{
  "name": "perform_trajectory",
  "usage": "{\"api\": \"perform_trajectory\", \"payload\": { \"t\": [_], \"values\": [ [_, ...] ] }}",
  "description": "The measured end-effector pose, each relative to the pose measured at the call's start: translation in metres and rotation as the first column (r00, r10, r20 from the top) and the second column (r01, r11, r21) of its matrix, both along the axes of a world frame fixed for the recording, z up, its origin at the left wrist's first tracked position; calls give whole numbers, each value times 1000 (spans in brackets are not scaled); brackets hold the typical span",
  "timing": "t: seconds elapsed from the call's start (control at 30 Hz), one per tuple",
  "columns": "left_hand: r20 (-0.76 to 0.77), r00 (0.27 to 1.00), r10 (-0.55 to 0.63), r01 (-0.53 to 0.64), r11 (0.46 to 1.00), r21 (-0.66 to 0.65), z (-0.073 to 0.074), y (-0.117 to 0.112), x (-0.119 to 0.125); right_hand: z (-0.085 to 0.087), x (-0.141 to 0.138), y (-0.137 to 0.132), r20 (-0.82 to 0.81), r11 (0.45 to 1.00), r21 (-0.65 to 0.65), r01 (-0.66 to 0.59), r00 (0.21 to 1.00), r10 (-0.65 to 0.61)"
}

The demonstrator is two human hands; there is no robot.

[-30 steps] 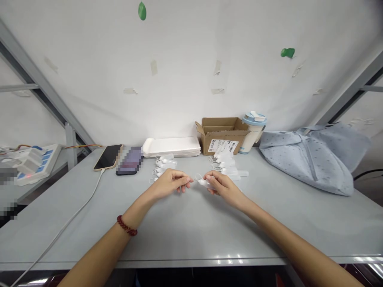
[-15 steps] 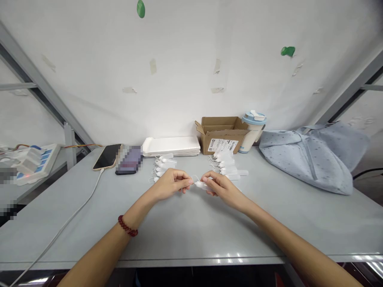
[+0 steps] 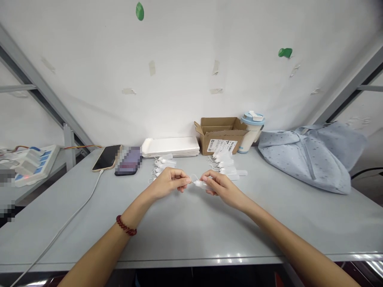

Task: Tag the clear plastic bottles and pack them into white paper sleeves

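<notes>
My left hand point(image 3: 169, 182) and my right hand point(image 3: 220, 186) meet over the middle of the grey table point(image 3: 185, 231). Between their fingertips they pinch one small white plastic tube with a thin loop point(image 3: 198, 183). The right fingers hold the tube body, the left fingers pinch its loop end. Behind the left hand lies a small pile of the same white tubes point(image 3: 163, 164). A larger pile of white tubes point(image 3: 226, 164) lies behind the right hand. A red bead bracelet point(image 3: 125, 226) circles my left wrist.
At the back stand a stack of white trays point(image 3: 170, 146), an open cardboard box point(image 3: 220, 134) and a lidded cup point(image 3: 250, 131). A blue-grey fabric bag point(image 3: 311, 153) lies right. Two phones point(image 3: 118, 158) with a charging cable point(image 3: 64, 227) lie left; a power strip point(image 3: 28, 162) sits beyond.
Both hands stay together on the small tube and have shifted slightly left; the fingers have drawn a little closer.
</notes>
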State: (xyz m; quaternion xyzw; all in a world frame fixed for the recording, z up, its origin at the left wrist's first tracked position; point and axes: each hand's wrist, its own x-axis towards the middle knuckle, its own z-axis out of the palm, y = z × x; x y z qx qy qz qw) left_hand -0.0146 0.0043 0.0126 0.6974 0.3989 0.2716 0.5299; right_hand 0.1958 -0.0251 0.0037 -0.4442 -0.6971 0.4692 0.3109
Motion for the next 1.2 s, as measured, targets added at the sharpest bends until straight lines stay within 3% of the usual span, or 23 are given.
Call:
{"api": "perform_trajectory", "payload": {
  "t": [0.3,0.53,1.03,1.2],
  "values": [
    [-61,994,89,-91,995,-32,3,2,-8,-8,1,4,-11,999,7,35,999,-35],
    [-59,997,-51,47,997,-65,-4,-2,2,-11,-2,2,18,1000,-2,15,1000,-15],
    [-39,997,-59,58,997,-44,-2,0,0,-5,-2,2,30,1000,-7,-20,999,20],
    [-104,993,-48,49,999,2,7,5,-16,-5,2,5,3,1000,4,-12,1000,12]
  ]
}}
